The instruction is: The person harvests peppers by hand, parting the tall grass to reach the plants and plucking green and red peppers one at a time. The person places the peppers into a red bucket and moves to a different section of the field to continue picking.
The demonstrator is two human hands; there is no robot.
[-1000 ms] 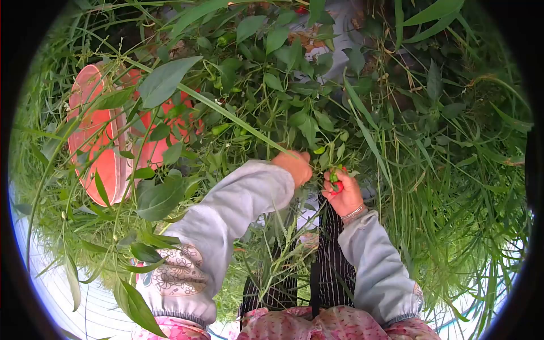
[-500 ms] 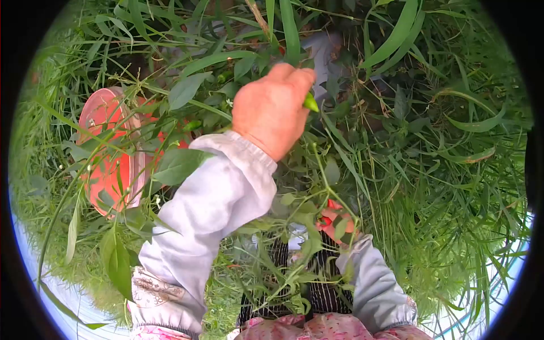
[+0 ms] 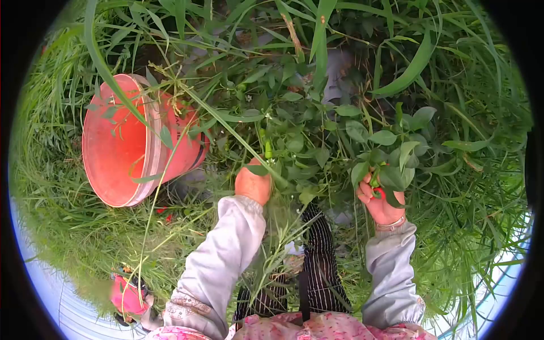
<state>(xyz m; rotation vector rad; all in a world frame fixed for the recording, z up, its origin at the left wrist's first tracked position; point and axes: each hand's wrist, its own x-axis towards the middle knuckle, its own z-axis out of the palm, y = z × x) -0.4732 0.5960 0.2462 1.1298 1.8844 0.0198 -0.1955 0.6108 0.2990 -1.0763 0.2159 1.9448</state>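
My left hand (image 3: 253, 184) is low among the leaves of a pepper plant (image 3: 294, 141), its back toward me and its fingers hidden. Just above it, a green pepper (image 3: 268, 149) points upward; whether the hand touches it is unclear. On the right, my right hand (image 3: 386, 207) has its palm up and fingers curled around a red pepper (image 3: 378, 194), partly covered by broad leaves. A smaller green pepper (image 3: 374, 181) shows by those fingertips.
A red bucket (image 3: 116, 147) lies tipped on its side at the left, its mouth facing left. Tall grass (image 3: 476, 187) surrounds the plants, and long blades cross the view. Another person (image 3: 129, 294) in red is at the lower left.
My left hand has come down and back from the upper middle. My right hand has moved up and right with red pepper in it. The view has shifted, showing more of the bucket.
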